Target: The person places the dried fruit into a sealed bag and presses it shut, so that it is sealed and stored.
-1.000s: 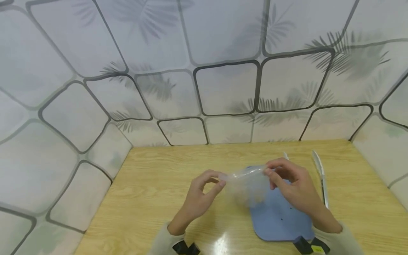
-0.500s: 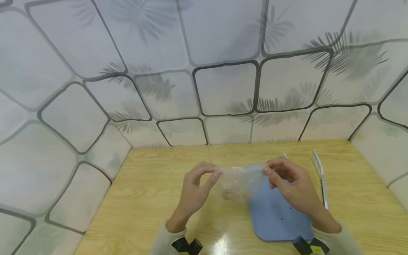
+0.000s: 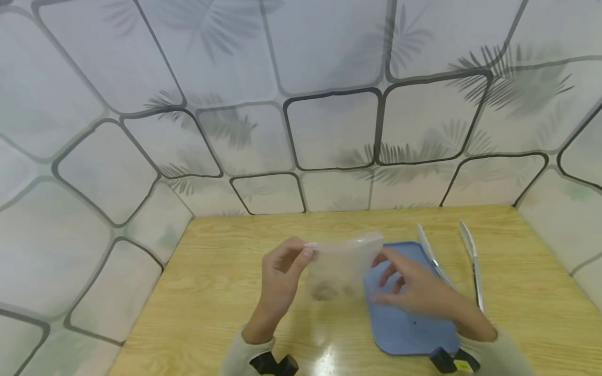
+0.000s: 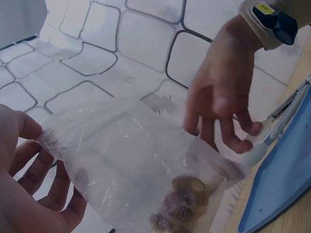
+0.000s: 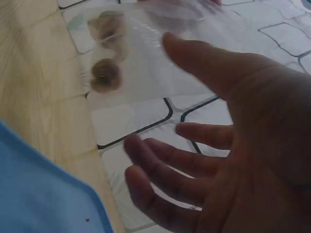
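Note:
In the head view, my left hand [image 3: 280, 274] pinches the upper left corner of a clear zip bag [image 3: 340, 261] between thumb and fingers. The bag hangs above the table. Several brown, rounded pieces [image 4: 183, 204] sit low inside it, blurred by the plastic. Just right of the bag, my right hand [image 3: 416, 290] has its fingers spread and loosely bent, holding nothing. In the right wrist view its thumb [image 5: 194, 58] overlaps the bag. A blue cutting board [image 3: 409, 337] lies under the right hand, partly hidden by it.
Open tongs [image 3: 472, 256] with pale tips and metal arms lie at the right, one arm crossing the board's edge and partly covered by the right hand. Dark specks dot the board. Patterned walls rise behind the wooden table [image 3: 211, 292] and at both sides.
My right hand has let go of the bag's right corner and dropped slightly with fingers spreading. My left hand has drifted left with the bag, which now hangs from it alone.

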Demonstrator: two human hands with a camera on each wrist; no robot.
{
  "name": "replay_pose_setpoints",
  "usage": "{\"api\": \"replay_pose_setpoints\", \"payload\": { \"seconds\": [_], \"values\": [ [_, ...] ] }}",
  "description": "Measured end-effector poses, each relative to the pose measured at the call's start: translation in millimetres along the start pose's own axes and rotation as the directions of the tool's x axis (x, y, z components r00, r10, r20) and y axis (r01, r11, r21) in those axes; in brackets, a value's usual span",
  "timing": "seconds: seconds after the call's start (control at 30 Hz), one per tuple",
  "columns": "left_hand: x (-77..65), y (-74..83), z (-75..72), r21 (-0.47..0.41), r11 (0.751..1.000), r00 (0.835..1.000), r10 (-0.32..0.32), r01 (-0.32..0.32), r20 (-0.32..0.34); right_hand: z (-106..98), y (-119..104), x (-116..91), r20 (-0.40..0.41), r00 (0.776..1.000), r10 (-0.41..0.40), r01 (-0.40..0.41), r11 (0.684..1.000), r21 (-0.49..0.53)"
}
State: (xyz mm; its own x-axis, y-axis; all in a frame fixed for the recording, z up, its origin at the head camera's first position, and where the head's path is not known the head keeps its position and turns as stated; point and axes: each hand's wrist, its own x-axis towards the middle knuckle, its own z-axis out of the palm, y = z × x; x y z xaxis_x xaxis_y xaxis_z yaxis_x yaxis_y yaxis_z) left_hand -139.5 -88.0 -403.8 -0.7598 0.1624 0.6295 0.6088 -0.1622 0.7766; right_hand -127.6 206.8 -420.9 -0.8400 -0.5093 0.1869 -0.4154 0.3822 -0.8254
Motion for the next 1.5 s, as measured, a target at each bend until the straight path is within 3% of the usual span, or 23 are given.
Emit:
{"api": "replay_pose_setpoints", "payload": {
  "seconds": [0.07, 0.13, 0.3, 0.53, 0.77, 0.97, 1.07, 1.13, 1.2, 1.27, 1.37, 1.5],
  "values": [
    [0.1, 2.5, 0.3, -0.018, 1.0, 1.0, -0.026, 0.026, -0.017, 4.4, 3.5, 1.0, 0.104, 0.993, 0.056, -0.052, 0.998, -0.039],
    [0.4, 3.6, 1.1, -0.034, 0.999, 0.999, -0.036, 0.036, -0.025, 9.8, 6.7, 2.9, 0.142, 0.989, 0.047, -0.038, 0.997, -0.067],
    [0.4, 3.9, 3.8, -0.06, 0.995, 0.996, -0.076, 0.074, -0.041, 19.1, 9.9, 7.8, 0.141, 0.99, -0.029, 0.041, 0.996, -0.08],
    [-0.3, 3.4, 4.6, 0.005, 0.994, 0.992, -0.111, 0.111, -0.062, 15.3, 9.1, 8.8, 0.171, 0.985, 0.004, 0.015, 0.994, -0.111],
    [0.8, 0.0, 1.0, 0.077, 0.994, 0.993, -0.069, 0.077, -0.098, 1.9, 12.2, 4.4, 0.151, 0.988, 0.025, 0.01, 0.975, -0.222],
    [-1.2, -1.9, 5.6, 0.055, 0.99, 0.991, -0.127, 0.13, -0.048, -6.4, 15.7, 1.3, 0.166, 0.986, 0.025, 0.023, 0.96, -0.278],
    [-3.5, -5.4, 7.7, 0.036, 0.992, 0.992, -0.124, 0.124, -0.012, -8.7, 12.3, 0.2, 0.092, 0.996, -0.003, 0.031, 0.951, -0.307],
    [-4.9, -7.4, 9.1, 0.027, 0.992, 0.992, -0.124, 0.123, 0.017, -8.8, 8.5, 0.2, -0.009, 0.997, -0.08, 0.073, 0.944, -0.32],
    [-5.8, -9.4, 10.6, 0.017, 0.992, 0.991, -0.124, 0.123, 0.049, -7.6, 4.5, 1.3, -0.128, 0.975, -0.184, 0.138, 0.943, -0.304],
    [-6.3, -11.0, 12.0, 0.014, 0.992, 0.989, -0.122, 0.122, 0.078, -6.5, 1.2, 2.5, -0.231, 0.937, -0.262, 0.2, 0.945, -0.259],
    [-7.1, -12.5, 13.9, 0.008, 0.992, 0.986, -0.127, 0.126, 0.112, -7.1, -2.2, 2.5, -0.322, 0.895, -0.308, 0.27, 0.95, -0.159],
    [-8.5, -14.1, 15.5, -0.015, 0.993, 0.983, -0.114, 0.117, 0.145, -8.3, -5.2, -0.1, -0.349, 0.89, -0.293, 0.295, 0.954, -0.049]
  ]
}}
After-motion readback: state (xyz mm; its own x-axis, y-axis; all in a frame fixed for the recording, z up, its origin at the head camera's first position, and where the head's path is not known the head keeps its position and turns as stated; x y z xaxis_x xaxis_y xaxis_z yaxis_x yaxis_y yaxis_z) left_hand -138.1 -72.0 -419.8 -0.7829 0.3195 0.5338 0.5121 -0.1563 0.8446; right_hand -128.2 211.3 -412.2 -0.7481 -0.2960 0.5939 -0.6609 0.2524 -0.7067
